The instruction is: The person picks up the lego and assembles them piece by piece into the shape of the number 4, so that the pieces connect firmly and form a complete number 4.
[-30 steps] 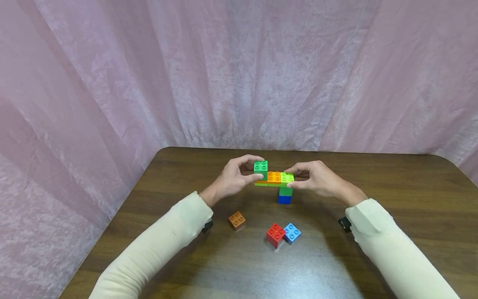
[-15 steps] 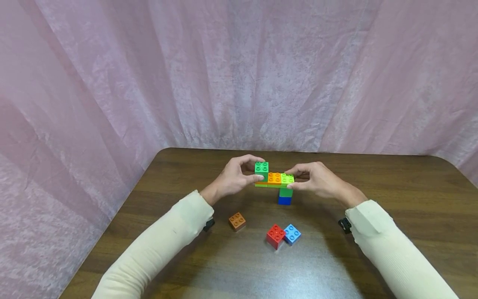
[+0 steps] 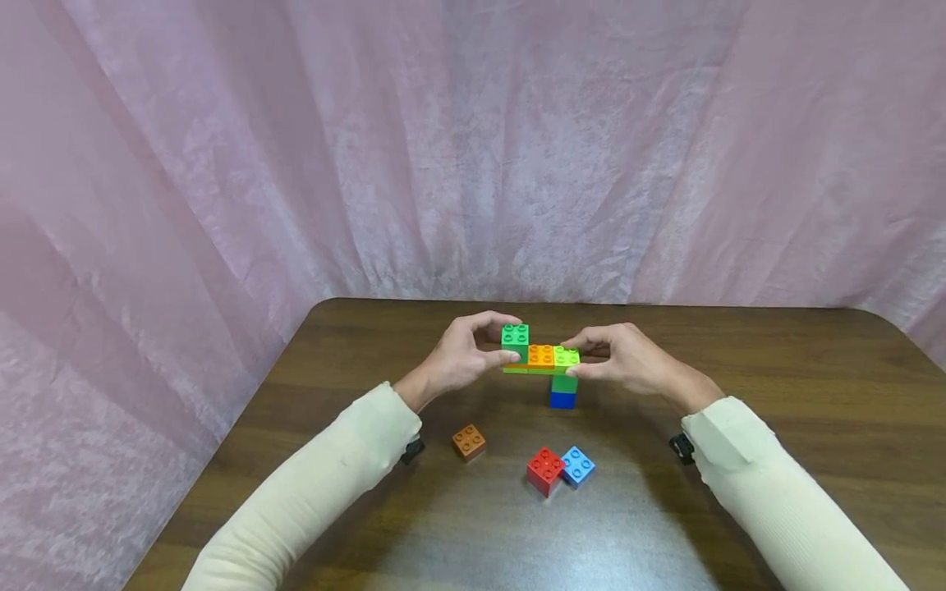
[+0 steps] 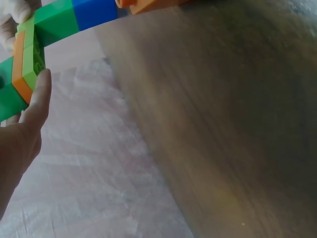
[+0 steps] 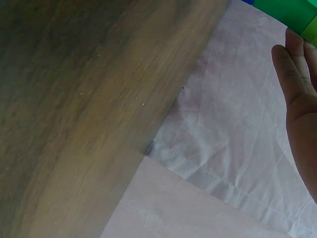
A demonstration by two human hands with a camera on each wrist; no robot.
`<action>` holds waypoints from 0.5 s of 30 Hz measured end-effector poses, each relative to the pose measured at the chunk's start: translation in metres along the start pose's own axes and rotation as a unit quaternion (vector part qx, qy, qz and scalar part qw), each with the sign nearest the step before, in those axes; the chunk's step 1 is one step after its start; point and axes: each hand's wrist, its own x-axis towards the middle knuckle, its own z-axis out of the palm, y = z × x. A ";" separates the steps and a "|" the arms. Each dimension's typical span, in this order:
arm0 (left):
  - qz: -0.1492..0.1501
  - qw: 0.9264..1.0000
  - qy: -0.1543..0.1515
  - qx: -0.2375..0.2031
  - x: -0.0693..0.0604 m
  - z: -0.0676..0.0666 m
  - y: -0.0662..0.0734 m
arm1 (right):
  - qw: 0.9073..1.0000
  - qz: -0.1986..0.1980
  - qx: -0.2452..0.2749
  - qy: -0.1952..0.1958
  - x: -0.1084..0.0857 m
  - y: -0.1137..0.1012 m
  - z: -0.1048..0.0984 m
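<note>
A structure of toy building bricks stands over the table in the head view. Its column is a blue brick [image 3: 562,400] under a green brick [image 3: 565,383]. A thin lime layer [image 3: 528,371] reaches out leftward from the column's top, bearing an orange brick [image 3: 540,355] and a lime brick [image 3: 567,356]. On the left end sits another green brick [image 3: 515,335], which my left hand [image 3: 466,353] pinches between thumb and fingers. One left finger [image 4: 40,99] touches the lime underside in the left wrist view. My right hand [image 3: 628,361] pinches the lime brick at the right end.
Nearer to me on the wooden table [image 3: 776,386] lie a brown brick [image 3: 469,442], a red brick [image 3: 545,469] and a light blue brick [image 3: 578,466]; the last two touch or nearly touch. A pink curtain [image 3: 473,148] hangs behind the table's far edge.
</note>
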 end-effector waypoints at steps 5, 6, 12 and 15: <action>0.002 1.000 0.004 -0.021 -0.001 0.000 -0.005 | 1.000 -0.003 -0.029 0.005 -0.003 -0.002 0.003; 0.002 1.000 0.004 -0.021 -0.001 0.000 -0.005 | 0.999 -0.005 -0.035 0.009 -0.004 -0.003 0.003; 0.000 1.000 -0.001 -0.030 -0.003 -0.004 -0.006 | 0.998 -0.027 -0.051 0.036 -0.015 -0.001 0.001; -0.002 0.999 0.001 -0.037 -0.004 -0.008 -0.007 | 0.996 -0.038 -0.060 0.045 -0.022 0.002 -0.002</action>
